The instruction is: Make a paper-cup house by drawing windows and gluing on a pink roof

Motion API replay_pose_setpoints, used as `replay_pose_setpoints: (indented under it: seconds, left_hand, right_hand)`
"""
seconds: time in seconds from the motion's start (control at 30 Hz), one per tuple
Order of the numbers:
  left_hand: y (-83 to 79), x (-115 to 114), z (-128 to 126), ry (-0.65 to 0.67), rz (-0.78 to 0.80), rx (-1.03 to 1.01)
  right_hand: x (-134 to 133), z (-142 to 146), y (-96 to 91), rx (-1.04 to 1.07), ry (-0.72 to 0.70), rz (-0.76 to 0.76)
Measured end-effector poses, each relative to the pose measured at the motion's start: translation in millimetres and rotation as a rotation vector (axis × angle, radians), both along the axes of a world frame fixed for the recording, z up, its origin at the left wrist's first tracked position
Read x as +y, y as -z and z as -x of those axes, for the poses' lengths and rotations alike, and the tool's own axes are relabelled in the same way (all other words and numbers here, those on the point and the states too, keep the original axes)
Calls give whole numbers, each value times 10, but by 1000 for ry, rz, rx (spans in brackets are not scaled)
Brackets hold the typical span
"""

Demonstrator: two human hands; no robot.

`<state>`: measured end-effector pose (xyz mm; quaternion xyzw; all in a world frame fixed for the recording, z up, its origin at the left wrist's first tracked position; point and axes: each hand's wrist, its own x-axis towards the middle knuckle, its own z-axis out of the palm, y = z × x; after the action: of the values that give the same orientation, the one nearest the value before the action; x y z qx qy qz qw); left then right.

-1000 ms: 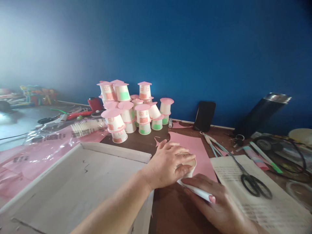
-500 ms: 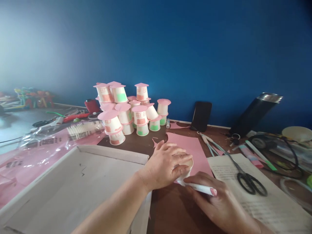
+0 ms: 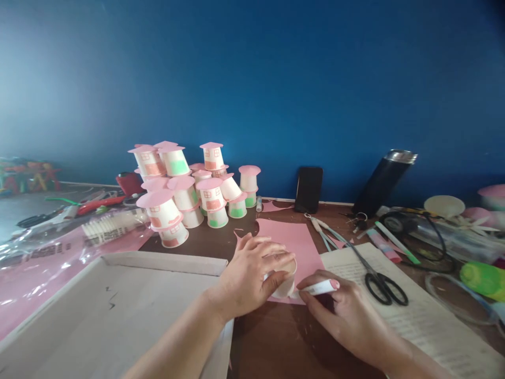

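My left hand [image 3: 254, 273] is wrapped over a small white paper cup [image 3: 287, 285], with its fingers across the top and the thumb along the side. The cup stands at the near edge of a pink paper sheet [image 3: 292, 234]. Just to its right, my right hand [image 3: 347, 316] grips a white marker [image 3: 322, 287] with a pink end. The marker points left at the cup's lower side; whether its tip touches the cup I cannot tell. Farther back, several paper cups with pink roofs [image 3: 211, 184] and drawn windows are stacked up.
A shallow white box [image 3: 165, 310] lies at the left, beside pink packaging under clear plastic. Black-handled scissors [image 3: 384, 288] rest on a printed sheet [image 3: 426, 326] at the right. A phone [image 3: 309, 189] and a dark bottle [image 3: 381, 184] lean against the blue wall.
The view has turned right, so the table's things appear farther left. My right hand with the marker has shifted slightly away from the cup. My left hand still holds the cup.
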<state>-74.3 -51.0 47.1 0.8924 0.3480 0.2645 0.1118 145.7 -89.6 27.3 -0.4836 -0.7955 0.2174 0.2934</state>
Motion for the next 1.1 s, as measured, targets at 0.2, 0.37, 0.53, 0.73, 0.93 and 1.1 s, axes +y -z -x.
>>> replay_pose_setpoints:
  seconds: [0.2, 0.37, 0.53, 0.73, 0.93, 1.1]
  left_hand:
    - [-17, -7, -15, -1, -9, -1]
    - [-12, 1, -17, 2, -6, 6]
    - [10, 16, -16, 1, -25, 2]
    - [11, 14, -11, 0, -18, 15]
    - [9, 14, -18, 7, -21, 25]
    - [8, 13, -20, 11, -10, 27]
  right_hand:
    - [28, -33, 6, 31, 33, -6]
    - [60, -53, 7, 54, 56, -20]
    - [91, -65, 27, 63, 77, -24]
    - [112, -67, 30, 60, 111, -47]
    - [145, -64, 37, 80, 138, -52]
    - [172, -45, 45, 125, 155, -41]
